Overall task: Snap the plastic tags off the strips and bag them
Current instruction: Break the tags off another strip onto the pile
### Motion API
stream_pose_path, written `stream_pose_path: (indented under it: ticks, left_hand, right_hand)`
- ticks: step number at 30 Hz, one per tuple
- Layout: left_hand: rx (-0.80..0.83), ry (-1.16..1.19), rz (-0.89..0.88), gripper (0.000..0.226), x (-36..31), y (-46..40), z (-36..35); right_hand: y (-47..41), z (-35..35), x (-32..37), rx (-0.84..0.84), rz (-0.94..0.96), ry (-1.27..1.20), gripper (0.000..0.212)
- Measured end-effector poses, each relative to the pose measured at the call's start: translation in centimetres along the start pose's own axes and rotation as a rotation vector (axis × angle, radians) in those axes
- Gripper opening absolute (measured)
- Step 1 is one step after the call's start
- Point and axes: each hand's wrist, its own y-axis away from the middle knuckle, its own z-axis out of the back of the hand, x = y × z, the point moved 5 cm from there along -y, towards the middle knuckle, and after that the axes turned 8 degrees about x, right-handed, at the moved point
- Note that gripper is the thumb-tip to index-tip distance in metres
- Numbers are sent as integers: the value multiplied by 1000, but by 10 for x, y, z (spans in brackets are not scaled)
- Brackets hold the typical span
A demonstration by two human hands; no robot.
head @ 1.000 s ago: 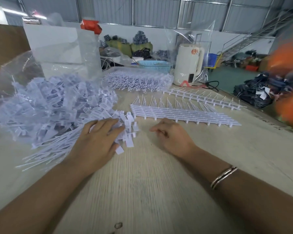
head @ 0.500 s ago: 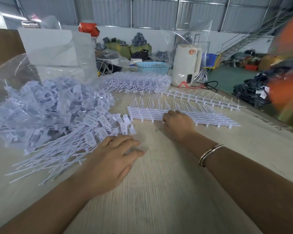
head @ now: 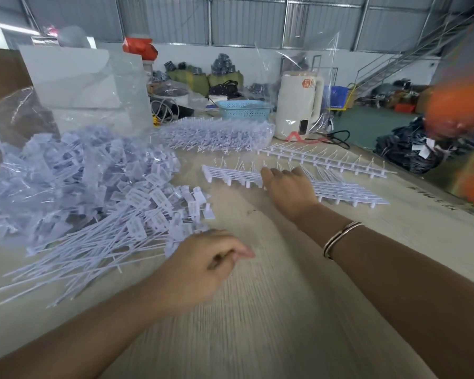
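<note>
Where the right hand is laid on the nearest strip of white plastic tags, its fingers are spread flat over the rails and nothing is seen to be gripped. A second strip is set just behind it, apart from the first, and a heap of further strips is piled behind that. Loose tags are scattered to the left, their thin tails fanned toward the near edge; small print is carried on their flat heads but cannot be read. Behind them more tags are held in a clear bag. The left hand is held over bare wood beside the loose tags, fingers loosely curled, with nothing in it. A bracelet is worn on the right wrist. Faint writing is seen near the far right edge of the table, unreadable. A wide bare stretch of table is left between the arms. A white appliance with an orange label, illegible, is stood at the back beside a blue basket.
</note>
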Motion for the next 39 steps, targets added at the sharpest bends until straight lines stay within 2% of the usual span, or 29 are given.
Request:
stream_pose_path:
  ticks: [2, 4, 6, 8, 11, 14, 15, 18, 22, 27, 29, 32, 33, 35, 37, 39]
  left_hand:
    - [-16, 397, 272, 23, 8, -26, -8]
    - [-67, 950, 543, 25, 18, -54, -22]
    - [-206, 1315, 652, 23, 20, -78, -30]
    - [-349, 1499, 648, 16, 22, -96, -35]
    - [-516, 1560, 644, 26, 28, -107, -39]
    - [-551, 1519, 645, 22, 29, -102, -40]
    - [-557, 1499, 644, 19, 27, -98, -38]
    - [-562, 1416, 624, 20, 18, -86, -28]
    - [-577, 1284, 572, 26, 4, -62, -10]
    - [-580, 886, 630, 27, 10, -20, 28]
    - [-486, 797, 670, 31, 15, -9, 40]
    - [-343, 579, 681, 32, 17, 2, 56]
    - [-311, 465, 663, 33, 16, 2, 61]
    - [-243, 263, 609, 36, 11, 1, 67]
    - [-162, 159, 536, 36, 5, -3, 66]
    - [-85, 144, 483, 36, -2, -6, 61]
  right_hand:
    - [3, 3, -4, -21, -11, -35, 33]
    - [8, 3, -3, -30, 6, -40, 26]
    - [15, 2, 3, -20, 50, -31, 16]
    - [23, 0, 11, -7, 136, -110, 11]
    - [29, 1, 14, 56, 210, -452, 10]
    - [21, 6, 5, 181, 104, -795, 19]
    - [18, 6, 3, 234, 79, -840, 23]
    - [10, 5, -1, 384, 65, -751, 34]
    - [9, 2, -8, 444, 14, -698, 37]
    - [22, -9, -13, 506, -17, -680, 38]
    - [21, -3, -22, 365, -109, -757, 30]
    - [22, 29, -37, -77, -248, -921, 30]
    - [24, 43, -36, -195, -226, -946, 34]
    - [28, 70, -22, -303, -51, -917, 40]
    - [36, 94, 6, -256, 223, -806, 46]
    - [48, 103, 34, -109, 438, -649, 56]
